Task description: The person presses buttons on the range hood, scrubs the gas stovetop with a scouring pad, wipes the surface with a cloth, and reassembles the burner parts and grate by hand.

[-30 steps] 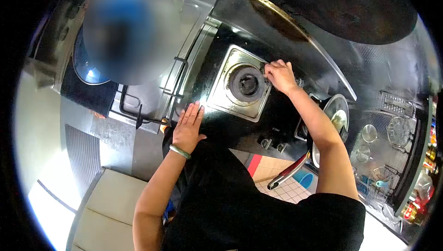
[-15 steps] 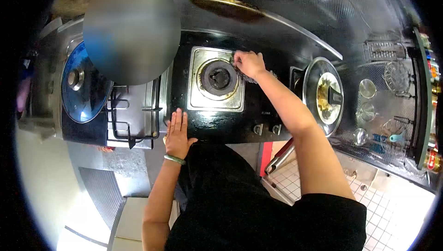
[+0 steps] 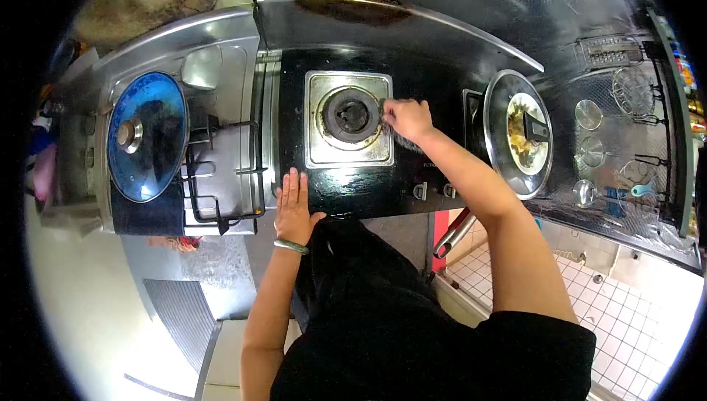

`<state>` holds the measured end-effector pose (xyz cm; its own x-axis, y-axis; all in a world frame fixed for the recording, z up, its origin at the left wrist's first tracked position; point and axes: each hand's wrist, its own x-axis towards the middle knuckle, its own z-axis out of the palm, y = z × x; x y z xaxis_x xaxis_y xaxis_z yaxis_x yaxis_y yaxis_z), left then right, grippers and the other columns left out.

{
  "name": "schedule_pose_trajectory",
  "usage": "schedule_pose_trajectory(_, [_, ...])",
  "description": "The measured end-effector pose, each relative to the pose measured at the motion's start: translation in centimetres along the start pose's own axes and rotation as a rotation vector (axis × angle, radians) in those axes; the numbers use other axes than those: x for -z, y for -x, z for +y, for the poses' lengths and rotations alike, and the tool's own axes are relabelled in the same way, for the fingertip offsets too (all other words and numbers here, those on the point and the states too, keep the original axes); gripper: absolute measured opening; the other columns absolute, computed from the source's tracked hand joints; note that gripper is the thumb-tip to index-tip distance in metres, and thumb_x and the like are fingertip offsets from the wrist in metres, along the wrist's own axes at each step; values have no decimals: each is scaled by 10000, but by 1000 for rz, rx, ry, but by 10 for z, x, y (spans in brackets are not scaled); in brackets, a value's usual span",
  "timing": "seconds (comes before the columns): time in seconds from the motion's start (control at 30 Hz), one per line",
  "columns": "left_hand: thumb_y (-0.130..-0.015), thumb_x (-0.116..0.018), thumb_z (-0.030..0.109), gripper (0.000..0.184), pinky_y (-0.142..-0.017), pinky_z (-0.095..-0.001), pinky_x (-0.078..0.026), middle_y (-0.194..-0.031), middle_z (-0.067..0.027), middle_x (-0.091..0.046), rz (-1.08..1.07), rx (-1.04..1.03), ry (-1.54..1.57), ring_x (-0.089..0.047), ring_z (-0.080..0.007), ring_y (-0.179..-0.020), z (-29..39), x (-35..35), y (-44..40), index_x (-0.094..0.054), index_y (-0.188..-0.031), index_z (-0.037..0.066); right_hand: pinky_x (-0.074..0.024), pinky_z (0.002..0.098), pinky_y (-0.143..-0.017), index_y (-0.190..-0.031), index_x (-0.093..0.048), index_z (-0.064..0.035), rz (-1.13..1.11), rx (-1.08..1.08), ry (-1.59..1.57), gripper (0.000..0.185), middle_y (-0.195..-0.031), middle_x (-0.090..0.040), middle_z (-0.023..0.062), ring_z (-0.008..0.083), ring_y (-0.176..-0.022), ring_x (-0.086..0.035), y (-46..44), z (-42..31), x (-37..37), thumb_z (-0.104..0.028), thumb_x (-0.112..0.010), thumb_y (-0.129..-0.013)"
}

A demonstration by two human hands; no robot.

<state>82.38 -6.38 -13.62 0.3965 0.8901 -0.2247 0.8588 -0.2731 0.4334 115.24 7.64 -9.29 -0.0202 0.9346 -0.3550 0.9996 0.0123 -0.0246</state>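
Stove [image 3: 346, 193], black-topped, carries a square metal tray [image 3: 318, 154] around a round burner [image 3: 352, 115]. The right hand [image 3: 407, 118] curls at the tray's right edge, fingers bunched; what they grip, if anything, I cannot tell. The left hand [image 3: 294, 213] lies flat on the near left edge, thumb out, seemingly for support. Farther right, a lidded pan [image 3: 504, 117] stands apart.

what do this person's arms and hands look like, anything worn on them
Both hands are ungloved and the forearms bare. The arms come out of a plain black short-sleeved top. On the wrist of the left hand is a smooth, rounded, greenish bangle; no band shows at the wrist of the right hand.
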Motion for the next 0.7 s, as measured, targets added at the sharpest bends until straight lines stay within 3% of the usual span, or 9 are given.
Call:
schedule_pose_trajectory(0.03, [-667, -837, 437, 1158, -1223, -475, -193, -1646, -145, -134, 4, -3, -2, -140, -312, -1520, -1, -2, 1, -209, -1560, 52, -426, 521, -901, -1026, -642, -219, -119, -7, -13, 184, -1054, -719, 56, 271, -1009, -663, 7, 0, 5, -366, -587, -928])
schedule_pose_trajectory(0.1, [-661, -840, 438, 1160, -1223, -475, -197, -1646, -141, -136, 13, -9, -8, -140, -310, -1520, -1, -2, 0, -214, -1560, 55, -446, 473, -816, -1000, -622, -199, 30, 25, -16, 163, -950, -711, 54, 294, -971, -668, 7, 2, 4, -326, -662, -906])
schedule_pose_trajectory(0.17, [-661, -837, 443, 1155, -1222, -476, -201, -1646, -141, -136, 13, -6, -9, -140, -310, -1520, -1, -1, 0, -220, -1558, 55, -448, 454, -807, -1021, -620, -191, 122, -77, -70, 181, -907, -713, 42, 284, -958, -671, -6, -1, 8, -313, -676, -899])
schedule_pose_trajectory(0.33, [-670, -827, 445, 1136, -1219, -476, -211, -1644, -145, -143, 4, -5, -15, -151, -314, -1517, 2, 1, -1, -234, -1553, 47, -411, 404, -754, -840, -696, -186, 434, 78, 24, 47, -820, -684, 19, 239, -830, -629, 12, -8, -24, -232, -702, -836])
schedule_pose_trajectory(0.43, [-672, -827, 440, 1135, -1218, -477, -212, -1643, -152, -144, 35, -23, -10, -153, -316, -1516, 0, 2, -1, -233, -1552, 39, -409, 411, -755, -846, -695, -181, 369, 74, 28, 28, -834, -680, 33, 242, -840, -631, 26, -13, -22, -207, -691, -835])
schedule_pose_trajectory(0.57, [-675, -823, 447, 1144, -1218, -481, -209, -1641, -160, -143, 27, -36, -3, -145, -319, -1517, -1, -1, 3, -219, -1555, 34, -406, 415, -774, -824, -702, -192, 460, 23, -130, 30, -849, -684, 22, 258, -885, -635, 6, -12, -25, -176, -679, -832])
schedule_pose_trajectory(0.7, [-683, -817, 457, 1148, -1219, -482, -207, -1641, -163, -145, -17, -10, -44, -142, -322, -1517, 1, 2, -1, -206, -1559, 35, -413, 422, -768, -807, -710, -212, 325, 16, -162, 30, -852, -684, 21, 258, -885, -638, 30, -15, -22, -198, -688, -822])
